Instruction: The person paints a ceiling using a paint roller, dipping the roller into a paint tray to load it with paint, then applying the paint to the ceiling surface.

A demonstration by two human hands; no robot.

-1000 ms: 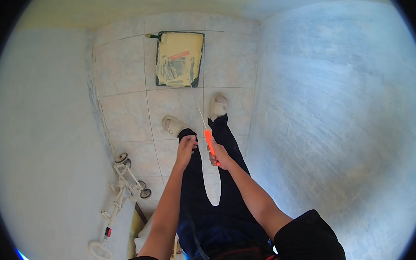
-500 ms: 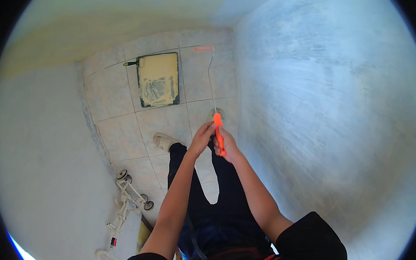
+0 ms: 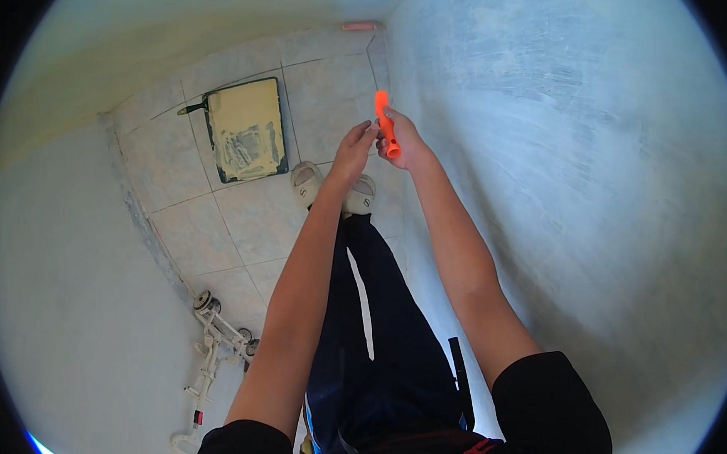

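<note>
The roller (image 3: 360, 27) has swung from the paint tray (image 3: 281, 165) to the floor beside the pale blue wall (image 3: 543, 174), seemingly putting that wall within reach, fingers of the right hand (image 3: 406, 144) gripping its orange handle (image 3: 382, 103), the left hand (image 3: 352, 155) close by, hold unclear

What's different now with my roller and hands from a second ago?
The pink roller head has moved off the paint tray, rightward and farther out. Your left hand has come up beside the orange handle; contact is unclear. Your slippers are closer together. Your right hand kept its grip; the brush stayed at the tray's left edge.
</note>
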